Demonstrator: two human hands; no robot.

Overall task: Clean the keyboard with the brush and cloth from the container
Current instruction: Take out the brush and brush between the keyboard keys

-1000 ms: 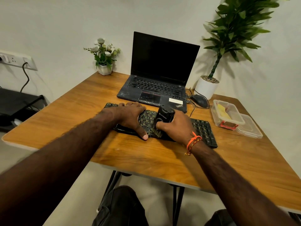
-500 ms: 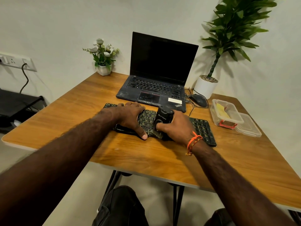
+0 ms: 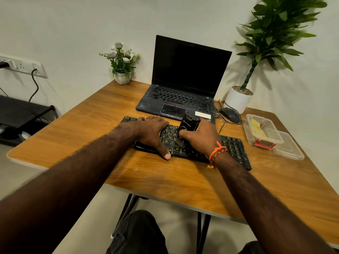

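Left hand (image 3: 150,132) lies flat, fingers straight, on the keyboard (image 3: 233,149); right hand (image 3: 199,139) fingers grip the brush (image 3: 189,123) on its keys.

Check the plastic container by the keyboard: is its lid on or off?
Off. The container stands open-topped with a yellow item inside, and its clear lid lies on the table beside it.
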